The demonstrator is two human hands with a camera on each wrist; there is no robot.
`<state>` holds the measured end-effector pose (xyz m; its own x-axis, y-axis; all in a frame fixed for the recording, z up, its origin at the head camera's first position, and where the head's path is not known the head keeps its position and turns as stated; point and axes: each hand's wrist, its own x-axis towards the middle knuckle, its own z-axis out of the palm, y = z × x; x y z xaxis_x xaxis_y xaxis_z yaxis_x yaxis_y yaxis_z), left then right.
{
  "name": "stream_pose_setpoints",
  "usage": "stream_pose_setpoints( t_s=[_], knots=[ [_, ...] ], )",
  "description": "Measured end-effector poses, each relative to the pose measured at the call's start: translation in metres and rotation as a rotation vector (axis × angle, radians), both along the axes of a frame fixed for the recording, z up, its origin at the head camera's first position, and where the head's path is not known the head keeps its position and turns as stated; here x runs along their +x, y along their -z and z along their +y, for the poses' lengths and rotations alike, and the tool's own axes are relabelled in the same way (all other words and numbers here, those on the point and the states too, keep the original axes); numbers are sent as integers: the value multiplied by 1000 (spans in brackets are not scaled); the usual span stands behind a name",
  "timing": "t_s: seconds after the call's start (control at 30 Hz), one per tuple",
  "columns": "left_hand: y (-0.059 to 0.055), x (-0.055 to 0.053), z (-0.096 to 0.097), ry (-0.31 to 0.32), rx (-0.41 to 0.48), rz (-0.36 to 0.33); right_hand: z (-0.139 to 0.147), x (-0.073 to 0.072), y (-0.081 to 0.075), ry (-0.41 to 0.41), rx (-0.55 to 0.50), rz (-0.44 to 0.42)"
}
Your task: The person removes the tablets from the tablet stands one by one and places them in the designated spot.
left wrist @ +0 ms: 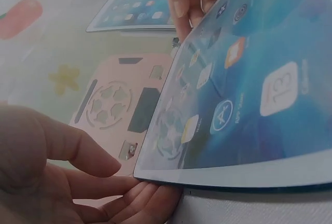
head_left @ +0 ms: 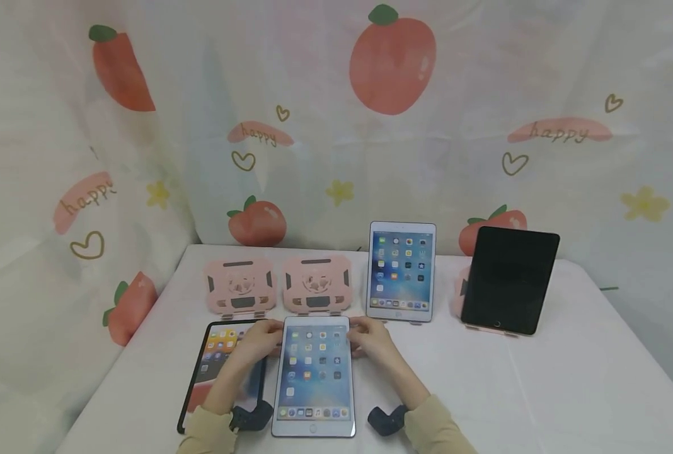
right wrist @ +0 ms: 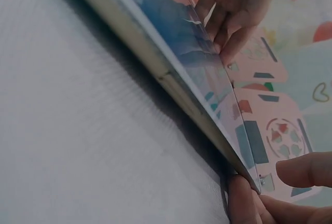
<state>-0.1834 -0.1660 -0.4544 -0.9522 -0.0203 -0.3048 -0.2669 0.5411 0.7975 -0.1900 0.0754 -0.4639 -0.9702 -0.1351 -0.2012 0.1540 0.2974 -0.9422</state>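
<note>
Creased, fruit-printed cloth (head_left: 314, 176) hangs behind a white-draped bench (head_left: 540, 384), broadest at right. A glossy white-framed tablet (head_left: 314, 378), rounded and lit, sits just before a pink cut-out stand (head_left: 317, 284); the grip of left hand (head_left: 263, 339) and right hand (head_left: 372, 338) holds the tablet's far corners, fingertips beneath.

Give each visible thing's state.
Center white tablet: screen lit, face up.
Front left tablet: screen lit, lying flat.
Rear white tablet: screen lit, propped.
Rear black tablet: screen dark, propped.
Leftmost pink stand: raised, vacant.
Second pink stand: raised, vacant.
Rightmost pink stand: raised, occupied.
Left hand: touching center white tablet.
Right hand: touching center white tablet.
</note>
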Motion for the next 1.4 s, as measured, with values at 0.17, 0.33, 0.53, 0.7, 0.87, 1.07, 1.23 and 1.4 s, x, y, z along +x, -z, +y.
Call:
stream_pose_setpoints(
  t_s=[0.17,0.33,0.53,0.7,0.87,1.07,1.23,1.4],
  knots=[
    [-2,2,3,0,-42,4,0,1,-2,-28,11,8],
    [-2,3,5,-8,-45,6,0,3,-5,-48,39,25],
    [-3,4,5,18,-72,35,-1,4,-4,-71,112,54],
    [-3,4,6,62,-52,58,-2,6,-6,-93,156,81],
    [-4,5,6,87,-47,77,1,6,-7,-89,157,75],
    [-6,5,6,75,-74,87,5,3,-9,-88,113,31],
    [-6,6,7,89,-76,110,9,0,-10,-81,104,15],
    [-8,7,9,102,-23,127,12,-2,-11,-83,105,23]
  ],
)
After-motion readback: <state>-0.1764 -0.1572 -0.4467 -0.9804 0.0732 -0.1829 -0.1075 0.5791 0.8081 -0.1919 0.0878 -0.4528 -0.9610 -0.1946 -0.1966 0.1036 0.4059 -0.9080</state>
